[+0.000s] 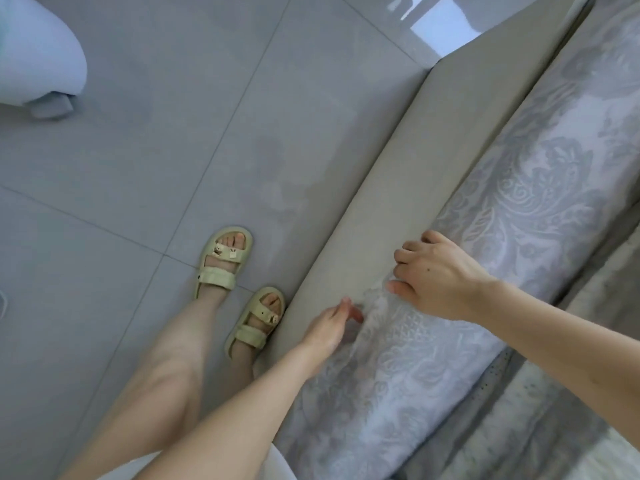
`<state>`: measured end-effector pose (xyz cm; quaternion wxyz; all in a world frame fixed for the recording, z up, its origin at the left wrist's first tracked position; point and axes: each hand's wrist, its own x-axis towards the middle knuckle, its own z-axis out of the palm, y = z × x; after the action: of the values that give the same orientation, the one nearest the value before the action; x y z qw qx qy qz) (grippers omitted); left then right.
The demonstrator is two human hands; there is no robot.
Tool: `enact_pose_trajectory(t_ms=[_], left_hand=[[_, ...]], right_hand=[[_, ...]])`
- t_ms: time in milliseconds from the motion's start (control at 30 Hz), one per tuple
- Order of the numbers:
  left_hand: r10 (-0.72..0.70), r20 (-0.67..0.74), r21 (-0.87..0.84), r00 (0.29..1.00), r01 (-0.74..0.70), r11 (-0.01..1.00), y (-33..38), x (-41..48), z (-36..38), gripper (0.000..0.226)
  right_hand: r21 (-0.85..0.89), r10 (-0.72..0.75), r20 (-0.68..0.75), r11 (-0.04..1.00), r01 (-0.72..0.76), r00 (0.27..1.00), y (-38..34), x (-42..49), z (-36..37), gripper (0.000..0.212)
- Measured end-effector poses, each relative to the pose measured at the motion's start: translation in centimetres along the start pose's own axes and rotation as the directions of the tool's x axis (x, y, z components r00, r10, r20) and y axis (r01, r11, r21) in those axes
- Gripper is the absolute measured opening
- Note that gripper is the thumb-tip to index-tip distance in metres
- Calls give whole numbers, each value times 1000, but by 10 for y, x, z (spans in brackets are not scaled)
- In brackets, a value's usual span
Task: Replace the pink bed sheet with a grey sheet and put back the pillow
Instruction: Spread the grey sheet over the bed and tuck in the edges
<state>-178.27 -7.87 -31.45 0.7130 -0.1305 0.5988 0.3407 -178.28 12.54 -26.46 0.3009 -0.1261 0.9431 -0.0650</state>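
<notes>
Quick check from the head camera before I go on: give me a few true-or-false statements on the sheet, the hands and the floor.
1. A pink sheet covers the mattress. False: a patterned grey sheet covers the part in view.
2. The right hand holds the grey sheet with curled fingers. True.
3. The left hand hangs clear of the bed. False: its fingers reach the sheet's edge beside the beige bed frame.
4. The person wears sandals. True.
5. The floor is carpeted. False: it is grey floor tiles.
</notes>
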Motion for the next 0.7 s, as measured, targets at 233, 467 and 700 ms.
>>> enact_pose_trajectory(t_ms=[233, 467, 700], left_hand=[[148, -116, -109, 982, -161, 981, -24, -5, 7, 41], [228, -29, -302, 973, -226, 926, -35, -36, 16, 38], [139, 366, -212, 920, -63, 975, -7, -35, 46, 57]], right_hand=[[-96, 91, 234, 993, -70, 968, -20, 1, -8, 72], [-152, 183, 607, 982, -113, 773, -29, 15, -19, 70], [-112, 272, 750, 951, -289, 603, -21, 13, -37, 73]])
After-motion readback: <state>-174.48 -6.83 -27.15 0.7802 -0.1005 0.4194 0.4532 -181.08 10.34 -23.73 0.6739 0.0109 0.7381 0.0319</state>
